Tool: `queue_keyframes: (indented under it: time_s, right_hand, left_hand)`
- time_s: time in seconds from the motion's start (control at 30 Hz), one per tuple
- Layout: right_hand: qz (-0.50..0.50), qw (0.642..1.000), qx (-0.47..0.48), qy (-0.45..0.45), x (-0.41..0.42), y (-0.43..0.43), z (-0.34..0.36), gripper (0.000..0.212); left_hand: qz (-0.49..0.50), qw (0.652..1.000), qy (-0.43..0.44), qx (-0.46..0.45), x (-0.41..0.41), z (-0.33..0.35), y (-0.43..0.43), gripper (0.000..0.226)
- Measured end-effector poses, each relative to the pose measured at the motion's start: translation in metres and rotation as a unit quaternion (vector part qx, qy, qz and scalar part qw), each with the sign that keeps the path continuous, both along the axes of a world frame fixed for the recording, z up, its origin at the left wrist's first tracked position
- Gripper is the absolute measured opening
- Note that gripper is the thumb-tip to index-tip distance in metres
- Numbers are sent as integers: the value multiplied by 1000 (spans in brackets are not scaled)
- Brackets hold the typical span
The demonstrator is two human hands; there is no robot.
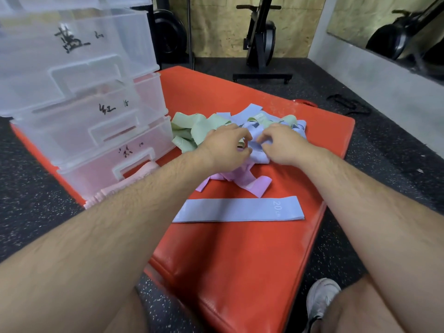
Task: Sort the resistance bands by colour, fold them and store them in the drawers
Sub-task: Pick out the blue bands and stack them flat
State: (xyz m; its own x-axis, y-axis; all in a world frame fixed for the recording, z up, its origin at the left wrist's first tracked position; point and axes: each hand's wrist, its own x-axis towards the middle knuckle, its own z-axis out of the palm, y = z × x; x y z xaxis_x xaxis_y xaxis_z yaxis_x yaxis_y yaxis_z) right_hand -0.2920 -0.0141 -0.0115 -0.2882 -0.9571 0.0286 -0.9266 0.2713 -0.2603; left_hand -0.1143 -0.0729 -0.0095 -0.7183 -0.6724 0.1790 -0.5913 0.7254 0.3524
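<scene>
On the red mat (240,260), sorting step is in hand: both hands are in the mixed pile. Left hand (225,150) and right hand (281,145) each have fingers curled, pinching the same blue band (258,150) near the pile's middle. Another flat blue band (237,210) lies on the mat nearer the person, apart from the pile.

Next move, my guess: pull the pinched band free without dragging the rest, lay it on the flat one.

In the way: green bands (189,131) tangled in on the left, lilac bands (249,183) under the hands.

Hand-labelled drawers (84,104) stand at the mat's left. Pink bands (125,186) sit by the lowest drawer's front, can't tell if inside
</scene>
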Motion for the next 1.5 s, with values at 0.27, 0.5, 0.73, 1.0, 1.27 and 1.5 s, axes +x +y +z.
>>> queue_keyframes:
  time_s: [0.27, 0.5, 0.73, 1.0, 1.27, 1.5]
  right_hand:
    - [0, 961, -148, -234, 27, 22, 47, 33]
    - [16, 930, -108, -351, 42, 44, 60, 50]
    - [70, 882, -137, -445, 51, 47, 62, 55]
    - [101, 848, -161, -494, 60, 45, 64, 60]
    - [70, 929, -131, -339, 71, 45, 58, 10]
    - [18, 821, -255, -511, 85, 46, 83, 31]
  left_hand:
    - [38, 939, 269, 209, 18, 24, 11, 44]
    - [14, 887, 312, 341, 36, 33, 22, 55]
    - [44, 846, 366, 385, 41, 33, 25, 60]
    - [70, 809, 458, 363, 51, 50, 26, 22]
    - [74, 787, 508, 341, 62, 62, 20, 17]
    - [0, 843, 389, 370, 61, 54, 35, 53]
